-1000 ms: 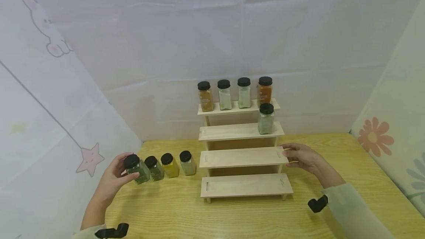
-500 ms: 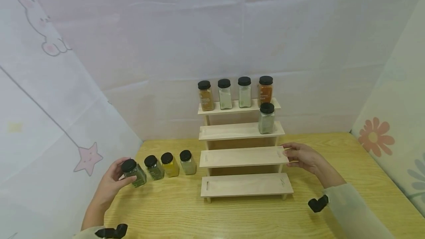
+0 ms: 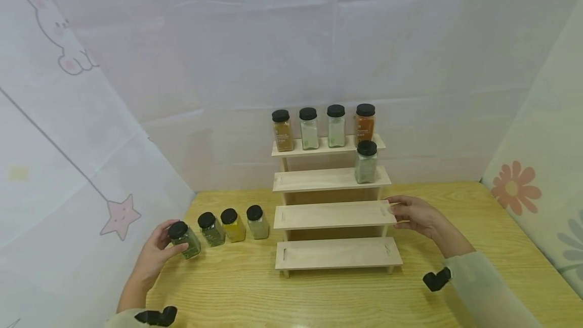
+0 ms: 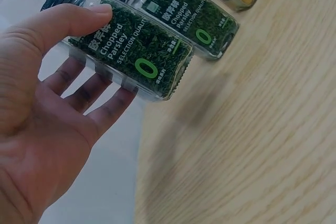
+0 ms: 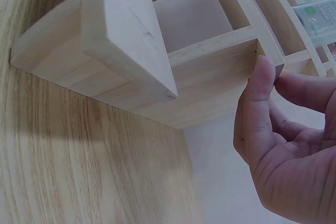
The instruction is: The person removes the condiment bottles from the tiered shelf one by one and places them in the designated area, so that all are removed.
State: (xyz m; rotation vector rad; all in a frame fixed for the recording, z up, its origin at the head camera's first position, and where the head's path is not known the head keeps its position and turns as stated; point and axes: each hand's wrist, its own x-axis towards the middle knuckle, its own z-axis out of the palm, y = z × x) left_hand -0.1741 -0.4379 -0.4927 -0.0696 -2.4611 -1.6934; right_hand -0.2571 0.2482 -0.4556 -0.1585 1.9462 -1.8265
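My left hand (image 3: 154,254) grips a square glass jar of chopped parsley (image 4: 131,51) with a black lid, thumb across the label and fingers curled beneath. A second parsley jar (image 3: 212,232) stands just right of it, followed by a jar with yellow contents (image 3: 234,228) and one with pale contents (image 3: 258,224). In the right wrist view my right hand (image 5: 294,135) pinches the board end of a stepped wooden spice rack (image 3: 334,216) between thumb and fingers. That board is the second step from the bottom.
Along the rack's top step stand several black-lidded jars, among them an orange-red one (image 3: 364,128) and a brown one (image 3: 283,135). A pale greenish jar (image 3: 366,166) is at the right of the step below. White patterned sheets (image 3: 237,65) enclose the wooden table (image 3: 337,300).
My left hand has shifted a little left and nearer with the parsley jar, widening the gap to the second parsley jar. My right hand has stayed at the rack.
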